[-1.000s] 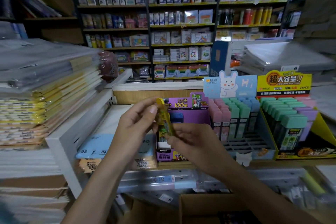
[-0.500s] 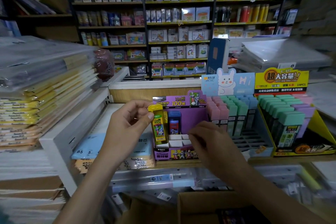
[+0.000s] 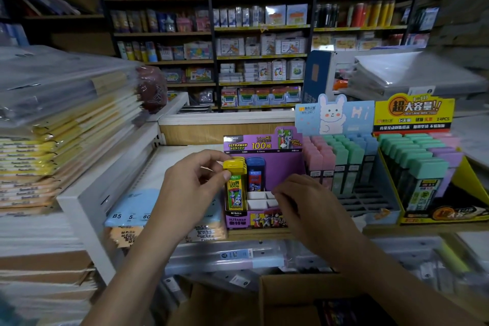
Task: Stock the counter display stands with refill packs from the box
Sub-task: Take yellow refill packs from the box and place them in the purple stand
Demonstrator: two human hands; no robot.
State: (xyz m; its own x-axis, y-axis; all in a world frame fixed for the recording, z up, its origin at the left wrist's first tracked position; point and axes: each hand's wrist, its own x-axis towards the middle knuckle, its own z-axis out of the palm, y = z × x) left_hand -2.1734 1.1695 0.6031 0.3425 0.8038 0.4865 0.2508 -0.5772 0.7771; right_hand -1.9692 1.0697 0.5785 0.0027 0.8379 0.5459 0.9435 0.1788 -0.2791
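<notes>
A person's left hand (image 3: 190, 188) pinches a yellow refill pack (image 3: 235, 186) upright in the front-left slot of a purple display stand (image 3: 264, 182) on the worktop (image 3: 423, 227). The right hand (image 3: 304, 204), fingers curled and empty, touches the stand's front edge beside a blue refill pack (image 3: 255, 174).

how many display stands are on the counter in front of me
3: the purple stand by the hands, the pastel blue rabbit stand in the middle, and the yellow stand at far right. Others may sit outside the view.
</notes>
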